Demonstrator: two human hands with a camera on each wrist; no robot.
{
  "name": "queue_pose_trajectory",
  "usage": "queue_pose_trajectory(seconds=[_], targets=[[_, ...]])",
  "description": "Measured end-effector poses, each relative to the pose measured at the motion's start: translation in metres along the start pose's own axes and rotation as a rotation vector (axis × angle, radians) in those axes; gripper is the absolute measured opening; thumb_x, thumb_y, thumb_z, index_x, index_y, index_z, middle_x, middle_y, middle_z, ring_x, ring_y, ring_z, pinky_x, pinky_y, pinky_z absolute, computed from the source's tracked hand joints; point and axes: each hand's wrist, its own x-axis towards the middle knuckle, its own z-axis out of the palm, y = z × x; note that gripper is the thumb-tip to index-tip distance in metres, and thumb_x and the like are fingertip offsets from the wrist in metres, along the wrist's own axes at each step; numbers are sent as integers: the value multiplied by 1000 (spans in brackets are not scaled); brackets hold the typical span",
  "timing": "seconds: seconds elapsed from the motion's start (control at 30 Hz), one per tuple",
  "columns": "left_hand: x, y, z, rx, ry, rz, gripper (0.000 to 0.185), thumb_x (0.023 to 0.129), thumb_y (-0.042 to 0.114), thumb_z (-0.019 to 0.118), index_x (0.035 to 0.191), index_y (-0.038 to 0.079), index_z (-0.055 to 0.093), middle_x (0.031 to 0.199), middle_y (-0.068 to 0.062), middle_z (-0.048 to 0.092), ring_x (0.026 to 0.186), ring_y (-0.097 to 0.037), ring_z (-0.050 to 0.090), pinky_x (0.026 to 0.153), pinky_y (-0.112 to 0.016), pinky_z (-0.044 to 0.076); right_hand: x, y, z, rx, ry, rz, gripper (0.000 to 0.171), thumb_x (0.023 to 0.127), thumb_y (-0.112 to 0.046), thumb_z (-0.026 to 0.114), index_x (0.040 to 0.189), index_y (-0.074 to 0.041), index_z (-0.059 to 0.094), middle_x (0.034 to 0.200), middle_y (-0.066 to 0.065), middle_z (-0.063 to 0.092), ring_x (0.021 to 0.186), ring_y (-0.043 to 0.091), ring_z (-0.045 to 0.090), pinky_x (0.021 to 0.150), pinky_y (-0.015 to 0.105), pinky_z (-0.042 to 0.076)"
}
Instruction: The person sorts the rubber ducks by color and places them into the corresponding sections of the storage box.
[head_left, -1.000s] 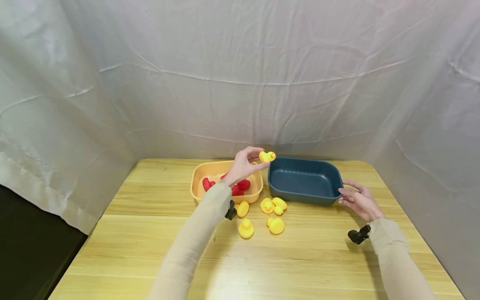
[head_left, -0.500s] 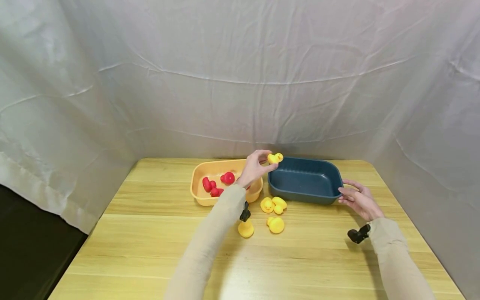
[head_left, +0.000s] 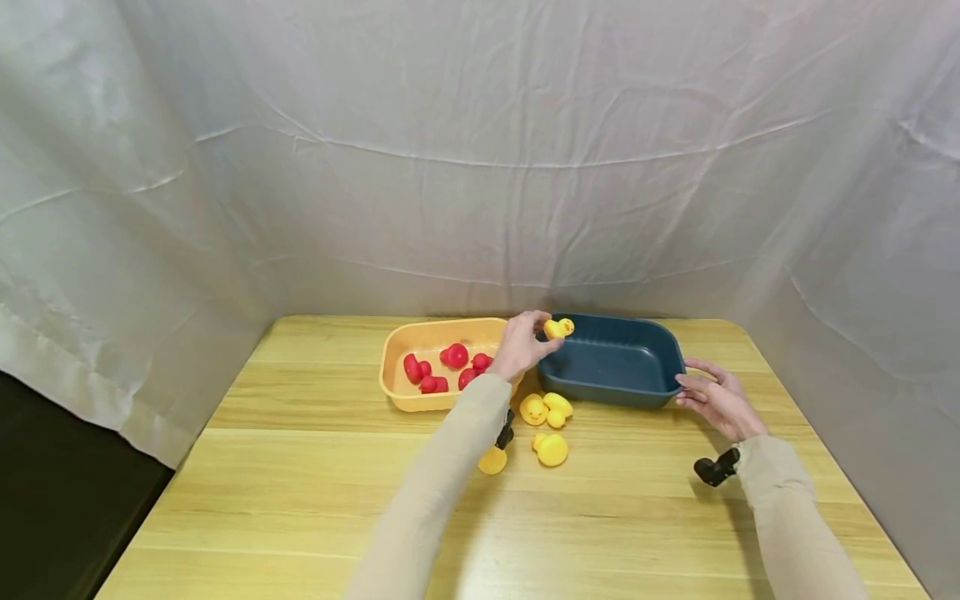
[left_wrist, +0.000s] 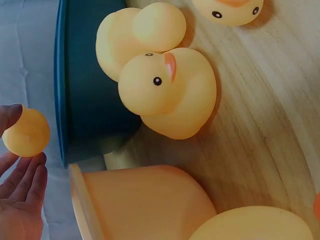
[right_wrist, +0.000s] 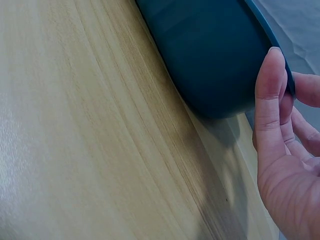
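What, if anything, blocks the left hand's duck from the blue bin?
Nothing visible: left hand holds the duck raised at the left end of the open blue bin; right hand grips the opposite end.

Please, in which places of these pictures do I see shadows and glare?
Head view: both sleeves cast soft shadows on the table, with pale glare near bottom middle; left wrist view: soft shadows edge the ducks; right wrist view: glare at the left edge, a shadow beside the bin.
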Motion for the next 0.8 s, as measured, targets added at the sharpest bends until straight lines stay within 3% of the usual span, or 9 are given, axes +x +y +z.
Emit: queue_pose_trajectory(seconds=[0.2,0.43,0.8], targets=[[0,1,5,40,-14,-32,47,88,24,79,128,4,65,124,-12,68,114,-25,65,101,-31,56,-2,-1,1,28,-7,-3,28,100,0,57,124,-14,52,88,1,73,71,14,68,69,25,62],[-1,2,8,88,-41,-51,48,90,27,78,130,6,64,126,-11,68,116,-25,64,102,-30,55,-1,-1,0,12,-6,-1,33,101,-1,55,130,-10,44,89,1,72,72,14,68,69,25,62],[0,1,11,94,-43,-34,51,89,30,78,133,7,63,127,-10,68,115,-21,66,102,-29,55,-1,0,1,-12,13,-5,34,100,-2,57,131,-9,45,89,0,71,71,13,68,69,25,62]])
